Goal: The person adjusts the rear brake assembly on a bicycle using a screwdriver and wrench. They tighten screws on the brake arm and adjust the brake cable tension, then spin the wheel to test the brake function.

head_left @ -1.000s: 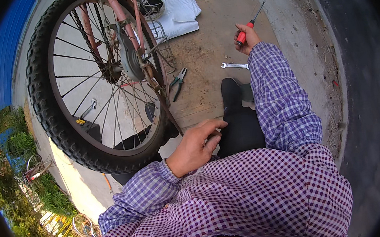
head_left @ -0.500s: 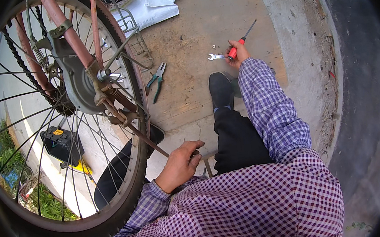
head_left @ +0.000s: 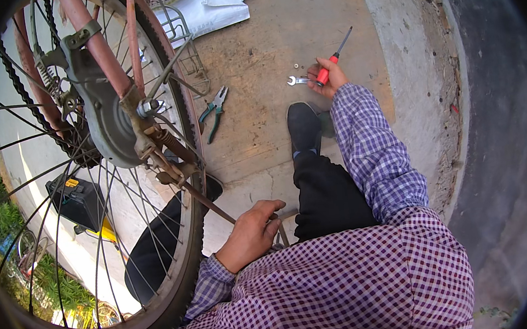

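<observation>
Out on the board, my right hand grips a red-handled screwdriver; its fingers are at a silver open-end wrench, and whether they hold that too is unclear. A small nut lies just beyond. My left hand is over my lap beside the bike's rear wheel, index finger out and others loosely bent, with nothing visible in it. Pliers with green-and-black handles lie on the board, left of my shoe. The pink frame carries a grey hub part and chain.
A plywood board lies on concrete. A white sack and wire basket are at the top. A black-and-yellow toolbox shows behind the spokes at left. A dark paved strip runs along the right.
My right hand, with the screwdriver, has come down to the wrench. The view has shifted, so the wheel sits lower and further left, appearing larger. My left hand stays over my lap.
</observation>
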A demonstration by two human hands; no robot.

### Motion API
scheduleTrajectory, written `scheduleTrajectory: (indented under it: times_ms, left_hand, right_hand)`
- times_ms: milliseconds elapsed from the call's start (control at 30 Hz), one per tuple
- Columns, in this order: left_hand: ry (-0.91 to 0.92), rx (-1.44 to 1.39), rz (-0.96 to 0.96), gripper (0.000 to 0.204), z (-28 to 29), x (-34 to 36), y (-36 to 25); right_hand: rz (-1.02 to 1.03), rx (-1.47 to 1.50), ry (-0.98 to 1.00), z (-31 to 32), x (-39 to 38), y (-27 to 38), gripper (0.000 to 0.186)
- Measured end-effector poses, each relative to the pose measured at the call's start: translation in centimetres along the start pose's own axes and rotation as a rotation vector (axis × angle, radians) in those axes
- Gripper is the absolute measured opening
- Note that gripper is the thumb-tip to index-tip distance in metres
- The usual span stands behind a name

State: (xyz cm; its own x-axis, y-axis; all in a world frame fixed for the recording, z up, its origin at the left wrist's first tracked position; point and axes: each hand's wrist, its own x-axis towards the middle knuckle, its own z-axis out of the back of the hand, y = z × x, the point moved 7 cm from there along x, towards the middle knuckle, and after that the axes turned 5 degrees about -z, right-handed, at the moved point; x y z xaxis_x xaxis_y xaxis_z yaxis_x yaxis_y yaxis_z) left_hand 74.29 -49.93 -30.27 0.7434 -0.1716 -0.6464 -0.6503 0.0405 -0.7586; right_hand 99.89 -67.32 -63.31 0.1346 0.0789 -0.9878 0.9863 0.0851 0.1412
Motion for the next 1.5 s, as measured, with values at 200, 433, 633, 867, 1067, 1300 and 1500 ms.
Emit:
scheduleTrajectory:
  times_ms: [200,433,633,867,1067,1300,1500]
  left_hand:
    - [0.007,-0.014,0.013,0.037,0.1,-0.6,-0.4]
    - [0.000,0.017,-0.004,0.036,0.3,-0.4,-0.5]
    - [0.018,-0.040,0.020,0.036,-0.5,-0.1,0.8]
    - [0.036,-0.078,0.031,0.036,-1.0,0.0,2.3]
    - [0.031,-0.079,0.014,0.036,-0.9,-0.3,2.6]
    - [0.043,-0.061,0.009,0.037,-0.8,0.0,2.0]
    - [0.075,-0.059,0.048,0.037,-1.5,1.7,1.3]
  right_hand:
    - [-0.009,-0.031,0.018,-0.8,-1.5,0.0,0.043]
    - [-0.025,-0.050,0.068,-1.3,-2.2,0.4,0.060]
    - [-0.032,-0.083,0.034,-0.1,-1.4,-0.7,0.060]
    - [-0.033,-0.344,-0.260,3.9,-1.0,-1.0,0.042]
    - [0.083,-1.076,-0.629,6.4,-1.9,-0.3,0.040]
    - [0.471,-1.441,-0.803,3.6,-5.1,1.6,0.038]
    - [0.715,-1.580,-0.297,-4.1,-2.7,-1.7,0.023]
